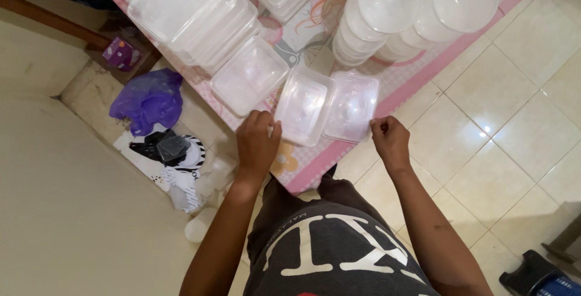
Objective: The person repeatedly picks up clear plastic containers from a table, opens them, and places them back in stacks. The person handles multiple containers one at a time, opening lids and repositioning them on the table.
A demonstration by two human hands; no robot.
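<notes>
My left hand (257, 142) rests on the near corner of a clear rectangular plastic container (304, 105), fingers curled over its edge. My right hand (390, 140) pinches the near right corner of a clear plastic lid (352, 105) lying beside that container. Both pieces sit on a pink patterned mat (417, 78) on the floor. Another clear rectangular container (249, 75) lies just left of them.
A stack of rectangular containers (193, 12) and stacks of round clear tubs (387, 12) fill the mat's far side. A purple plastic bag (148, 99), a black-and-white bag (172, 157) and a small purple box (121, 53) lie left. Tiled floor extends right; a dark stool (535, 275) sits bottom right.
</notes>
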